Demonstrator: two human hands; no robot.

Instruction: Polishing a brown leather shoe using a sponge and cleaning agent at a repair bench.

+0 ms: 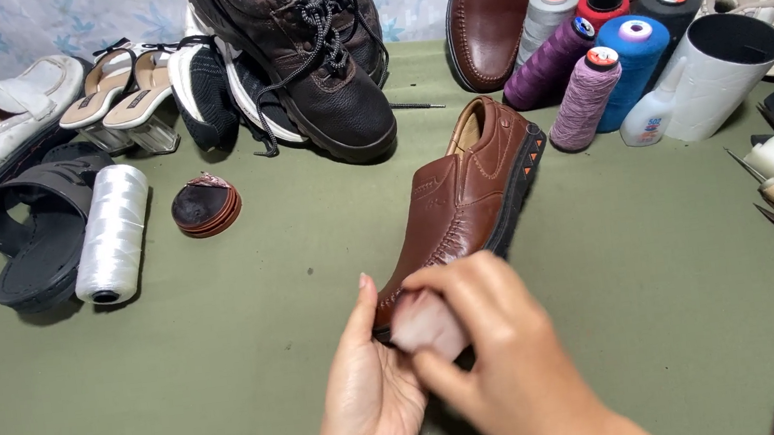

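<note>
Head view: my left hand [368, 394] cups the toe of the brown shoe [466, 189] near the worktop's [183, 386] front edge, while my right hand [495, 351] pinches a pale pad [426, 325] against that toe. Thread spools [597, 57] stand behind, near the far edge.

A left hand [369, 399] steadies the toe of a brown loafer [463, 199] on a green table [183, 386] while the right hand [495, 351] presses a pale block [424, 325] against it, thread spools [602, 62] nearby.
</note>
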